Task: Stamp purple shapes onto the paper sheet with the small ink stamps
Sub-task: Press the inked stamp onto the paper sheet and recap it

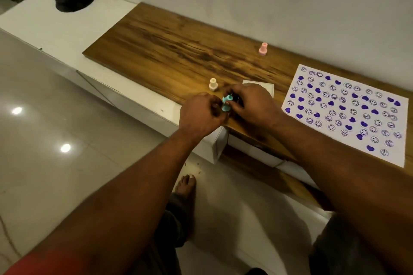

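Over wooden tabletop [169, 47], both hands' fingers [225, 94] pinch a teal stamp [226, 102], seemingly between them.

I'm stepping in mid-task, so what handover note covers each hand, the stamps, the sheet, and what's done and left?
Left hand and right hand: both share a grip on the blue stamp at the wooden top's near edge.
Cream stamp stands just beyond the hands; pink stamp stands far back.
Paper sheet lies to the right, mostly filled with purple hearts and smiley faces.
Left: few gaps remain.
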Demonstrator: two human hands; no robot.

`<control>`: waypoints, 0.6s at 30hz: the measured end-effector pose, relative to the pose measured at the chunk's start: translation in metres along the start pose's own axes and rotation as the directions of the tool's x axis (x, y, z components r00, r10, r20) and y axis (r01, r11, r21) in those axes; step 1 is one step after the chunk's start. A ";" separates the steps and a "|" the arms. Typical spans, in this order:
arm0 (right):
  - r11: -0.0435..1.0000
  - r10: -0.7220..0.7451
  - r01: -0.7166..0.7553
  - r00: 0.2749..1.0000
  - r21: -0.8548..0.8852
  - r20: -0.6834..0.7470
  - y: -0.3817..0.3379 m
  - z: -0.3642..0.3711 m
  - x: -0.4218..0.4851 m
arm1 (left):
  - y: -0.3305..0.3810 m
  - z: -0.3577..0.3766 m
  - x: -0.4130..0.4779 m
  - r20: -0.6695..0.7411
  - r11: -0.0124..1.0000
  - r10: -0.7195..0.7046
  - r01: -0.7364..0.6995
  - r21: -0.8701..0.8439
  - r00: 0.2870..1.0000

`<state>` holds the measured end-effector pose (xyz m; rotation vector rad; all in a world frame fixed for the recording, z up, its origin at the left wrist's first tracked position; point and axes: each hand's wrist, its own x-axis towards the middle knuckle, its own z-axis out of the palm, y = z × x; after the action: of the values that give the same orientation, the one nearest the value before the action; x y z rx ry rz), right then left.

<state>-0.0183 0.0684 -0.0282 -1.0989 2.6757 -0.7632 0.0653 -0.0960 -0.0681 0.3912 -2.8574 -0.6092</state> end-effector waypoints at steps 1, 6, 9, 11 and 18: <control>1.000 -0.009 0.009 1.000 -0.017 0.011 0.000 0.000 0.000 | 0.000 0.001 0.001 0.001 1.000 -0.006 0.006 -0.001 1.000; 0.996 -0.009 0.012 0.999 -0.083 0.035 0.000 0.002 -0.002 | 0.000 0.001 0.001 -0.001 1.000 -0.016 0.016 -0.025 1.000; 0.994 0.011 -0.006 0.999 -0.109 0.048 -0.002 0.001 -0.003 | -0.001 0.003 0.002 -0.009 0.999 -0.014 0.014 -0.039 1.000; 0.992 0.012 -0.005 0.998 -0.124 0.056 -0.005 0.001 -0.003 | 0.000 0.004 0.001 -0.012 0.999 -0.012 0.012 -0.049 1.000; 0.926 0.002 0.041 0.994 -0.376 0.112 -0.014 0.002 0.009 | 0.000 0.005 0.001 0.004 0.997 -0.032 0.033 -0.072 0.999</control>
<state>-0.0149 0.0527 -0.0225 -1.2070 2.7866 -0.1773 0.0625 -0.0942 -0.0725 0.4260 -2.8275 -0.7177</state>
